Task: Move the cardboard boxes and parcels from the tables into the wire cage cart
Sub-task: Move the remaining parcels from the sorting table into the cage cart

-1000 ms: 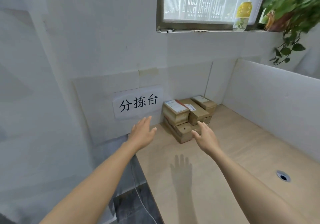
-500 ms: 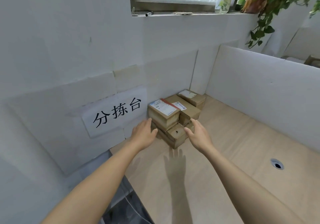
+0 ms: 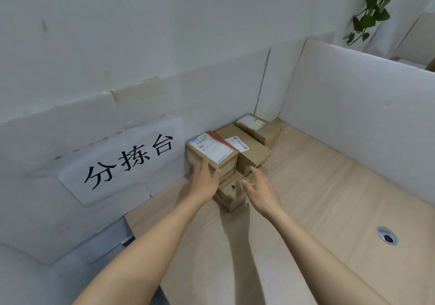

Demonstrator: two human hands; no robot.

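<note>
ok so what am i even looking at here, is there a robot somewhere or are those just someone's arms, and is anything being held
No robot here: those are a person's two bare arms. The camera sits on the person's head and looks forward and down, so you see roughly what they see. Below is a light wooden table with a small round hole. In its far corner, against the wall, stands a small pile of cardboard boxes with shipping labels. A paper sign hangs on the wall. Both hands are open and reach for the pile: the left hand is at the top box, perhaps touching it, and the right hand is by the lower ones. Nothing is held yet.
</note>
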